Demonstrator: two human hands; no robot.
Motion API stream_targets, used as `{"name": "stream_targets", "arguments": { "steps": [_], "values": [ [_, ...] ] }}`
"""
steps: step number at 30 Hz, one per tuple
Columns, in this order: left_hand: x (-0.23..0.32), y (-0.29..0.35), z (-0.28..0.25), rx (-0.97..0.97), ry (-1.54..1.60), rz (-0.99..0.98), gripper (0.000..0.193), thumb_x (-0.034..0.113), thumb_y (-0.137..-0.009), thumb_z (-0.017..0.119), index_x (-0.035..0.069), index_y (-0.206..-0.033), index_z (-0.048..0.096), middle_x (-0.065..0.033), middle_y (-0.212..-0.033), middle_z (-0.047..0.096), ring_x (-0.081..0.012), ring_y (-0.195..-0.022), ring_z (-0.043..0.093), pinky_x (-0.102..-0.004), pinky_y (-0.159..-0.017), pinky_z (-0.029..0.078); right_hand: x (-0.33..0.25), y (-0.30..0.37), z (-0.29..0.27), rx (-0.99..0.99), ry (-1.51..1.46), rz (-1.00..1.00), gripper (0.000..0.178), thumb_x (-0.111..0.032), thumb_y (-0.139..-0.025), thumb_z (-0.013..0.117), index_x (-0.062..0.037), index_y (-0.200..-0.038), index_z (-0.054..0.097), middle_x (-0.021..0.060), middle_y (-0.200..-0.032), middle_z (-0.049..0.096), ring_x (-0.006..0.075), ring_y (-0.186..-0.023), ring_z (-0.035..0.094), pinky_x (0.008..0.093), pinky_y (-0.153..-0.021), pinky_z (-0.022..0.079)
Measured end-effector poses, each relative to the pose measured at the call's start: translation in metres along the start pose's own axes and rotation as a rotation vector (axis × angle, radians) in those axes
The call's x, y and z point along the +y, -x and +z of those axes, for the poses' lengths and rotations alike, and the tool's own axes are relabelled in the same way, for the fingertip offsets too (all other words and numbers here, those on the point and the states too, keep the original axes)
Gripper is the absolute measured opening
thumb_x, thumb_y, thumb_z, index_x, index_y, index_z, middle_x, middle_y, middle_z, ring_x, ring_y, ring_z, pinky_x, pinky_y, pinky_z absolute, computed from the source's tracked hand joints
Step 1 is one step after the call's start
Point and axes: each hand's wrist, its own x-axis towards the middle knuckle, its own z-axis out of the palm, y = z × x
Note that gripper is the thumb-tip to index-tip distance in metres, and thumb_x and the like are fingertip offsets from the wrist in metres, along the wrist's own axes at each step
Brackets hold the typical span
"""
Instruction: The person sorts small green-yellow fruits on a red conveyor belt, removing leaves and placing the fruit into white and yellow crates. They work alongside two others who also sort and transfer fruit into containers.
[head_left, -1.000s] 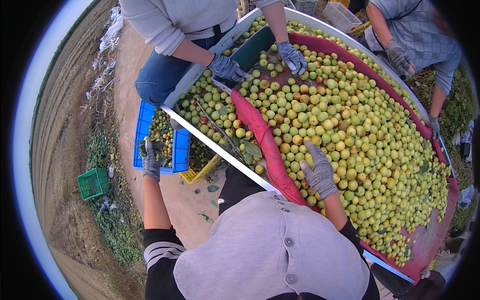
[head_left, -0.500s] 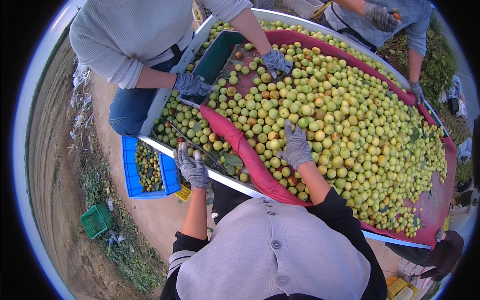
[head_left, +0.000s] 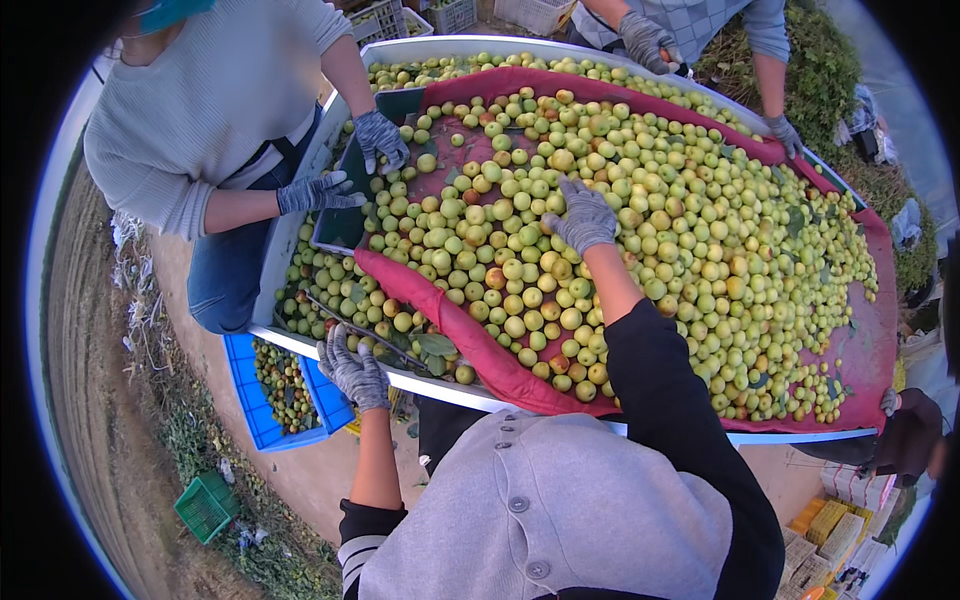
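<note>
My right hand [head_left: 583, 217], in a grey striped glove, reaches far over a heap of round yellow-green fruits [head_left: 690, 270], like little apples or jujubes. Its fingers are apart and touch the top of the heap. Under the heap lies a red cloth [head_left: 455, 325] with a rolled near edge. My left hand [head_left: 356, 372], gloved alike, is at the white rim [head_left: 410, 383] of the big tray, fingers apart beside a reddish fruit and a thin stick [head_left: 365, 330]. More fruits [head_left: 385, 305] and a few leaves lie between cloth and rim.
A co-worker at the left holds two gloved hands [head_left: 380, 140] by a dark green chute [head_left: 345, 205]. Another person's gloved hand [head_left: 648, 42] holds a small orange-red thing at the back. Below the left rim stands a blue crate [head_left: 245, 385] of fruits; a green basket [head_left: 206, 507] lies farther off.
My right hand has moved farther over the heap. The left co-worker's hands have drawn back from the fruits, and more cloth shows near the chute. My left hand stays by the rim.
</note>
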Motion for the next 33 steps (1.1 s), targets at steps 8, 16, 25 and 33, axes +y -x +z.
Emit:
{"name": "stream_targets", "arguments": {
  "steps": [8, 16, 25, 33],
  "values": [
    [0.191, 0.023, -0.017, -0.316, 0.339, 1.094, 0.089, 0.057, -0.075, 0.07, 0.011, -0.145, 0.039, -0.0108, -0.152, 0.036, -0.0325, -0.143, 0.028, -0.051, -0.119, 0.009, -0.061, 0.004, 0.02, -0.094, 0.136, -0.235, 0.061, -0.045, -0.086, 0.062, -0.0237, -0.14, 0.046, 0.0059, -0.147, 0.041, 0.0333, -0.127, 0.046, 0.0462, -0.103, 0.043],
    [0.362, 0.067, -0.048, -0.555, 0.96, 1.836, 0.064, 0.034, -0.078, 0.056, 0.004, -0.134, 0.05, -0.0144, -0.129, 0.056, -0.0322, -0.13, 0.047, -0.0585, -0.117, 0.016, -0.011, -0.045, -0.022, -0.117, 0.076, -0.4, 0.032, -0.034, -0.094, 0.049, -0.0134, -0.115, 0.061, 0.013, -0.11, 0.064, 0.0314, -0.104, 0.062, 0.0459, -0.09, 0.049],
    [0.361, 0.082, -0.084, -0.351, 1.259, 1.914, 0.047, 0.028, -0.087, 0.054, 0.003, -0.127, 0.054, -0.0158, -0.123, 0.059, -0.0312, -0.124, 0.053, -0.0514, -0.115, 0.027, 0.043, -0.044, -0.029, 0.0, 0.068, -0.385, 0.027, -0.025, -0.092, 0.055, -0.0136, -0.116, 0.063, 0.0157, -0.102, 0.063, 0.0324, -0.101, 0.061, 0.0441, -0.088, 0.049],
    [0.203, -0.033, 0.03, -0.516, 0.508, 0.707, 0.039, 0.02, -0.083, 0.069, 0.008, -0.12, 0.06, -0.0137, -0.116, 0.063, -0.0349, -0.114, 0.057, -0.0435, -0.101, 0.043, 0.047, 0.023, -0.018, 0.015, 0.043, -0.272, 0.035, -0.031, -0.092, 0.061, -0.014, -0.122, 0.062, 0.0113, -0.114, 0.06, 0.0274, -0.11, 0.057, 0.0413, -0.097, 0.048]
  ]
}}
